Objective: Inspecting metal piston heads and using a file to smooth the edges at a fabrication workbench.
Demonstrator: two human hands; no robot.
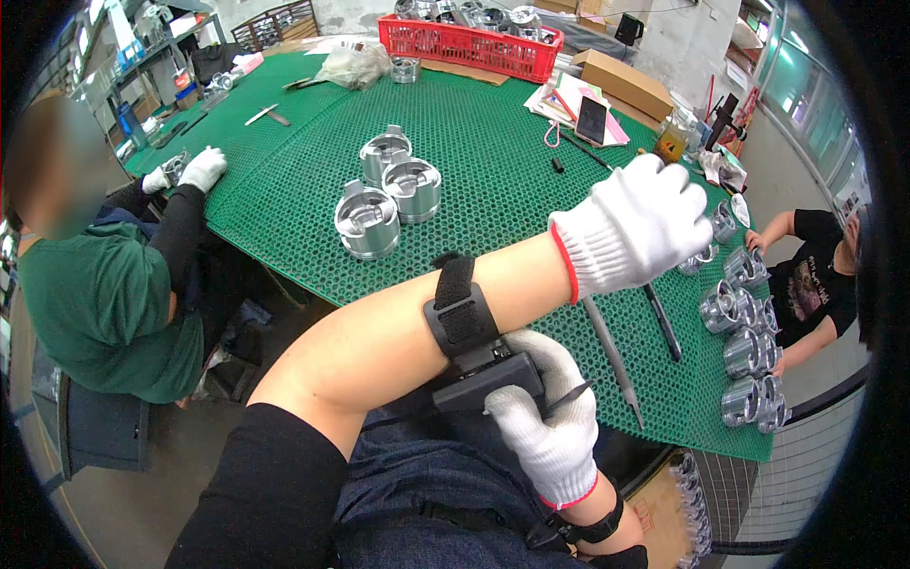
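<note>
My left forearm crosses in front of me, and my left hand, in a white knit glove with a red cuff, is curled into a fist above the green table. Nothing shows in its fingers. A black strap wraps this forearm, with a black box-shaped device hanging at its underside. My right hand, gloved too, grips that device between thumb and fingers; a dark pointed end sticks out beside the thumb. Beyond my forearm, three shiny metal pistons stand together on the table.
Green perforated matting covers the table. A grey pointed tool and a black pen-like tool lie near my left hand. Several pistons line the right edge by a co-worker. Another person works at left. A red crate stands behind.
</note>
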